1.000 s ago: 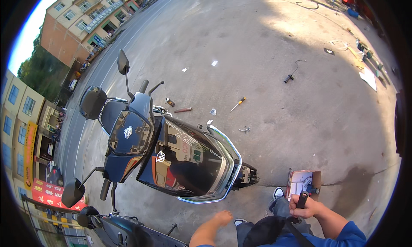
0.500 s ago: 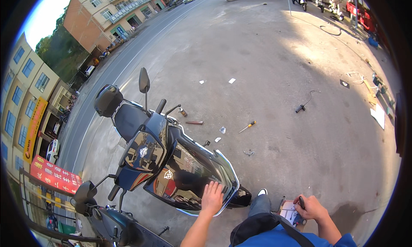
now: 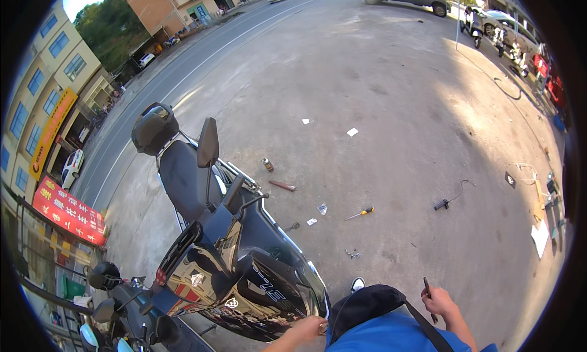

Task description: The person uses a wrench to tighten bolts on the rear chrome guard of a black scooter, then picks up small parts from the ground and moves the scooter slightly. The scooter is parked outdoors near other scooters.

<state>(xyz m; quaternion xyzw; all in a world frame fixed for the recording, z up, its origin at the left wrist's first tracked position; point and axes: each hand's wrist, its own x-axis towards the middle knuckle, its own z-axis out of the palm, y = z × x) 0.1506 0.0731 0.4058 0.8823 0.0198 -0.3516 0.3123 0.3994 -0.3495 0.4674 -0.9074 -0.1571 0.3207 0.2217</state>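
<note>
A black scooter (image 3: pixel 269 291) with glossy front panels stands close on my left, its dark seat (image 3: pixel 186 178) and rear top box (image 3: pixel 155 129) pointing away from me. My left hand (image 3: pixel 309 326) is at the lower front edge of its front panel. Its fingers are curled in; whether anything is between them is hidden. My right hand (image 3: pixel 438 301) is out to the right, closed around a slim dark tool (image 3: pixel 427 285) that sticks out above and below the fist. The tool's exact kind does not show.
On the concrete lie a yellow-handled screwdriver (image 3: pixel 359 213), a small can (image 3: pixel 267 164), a reddish-brown bar (image 3: pixel 282 186), scraps of paper (image 3: pixel 352 132) and a black part with a wire (image 3: pixel 441 204). Another scooter (image 3: pixel 131 303) stands at lower left. A road (image 3: pixel 202 65) runs behind.
My left hand has gone from lying spread on the front panel to curled at its lower edge. My view has shifted nearer the scooter. The white item by my right hand is out of sight.
</note>
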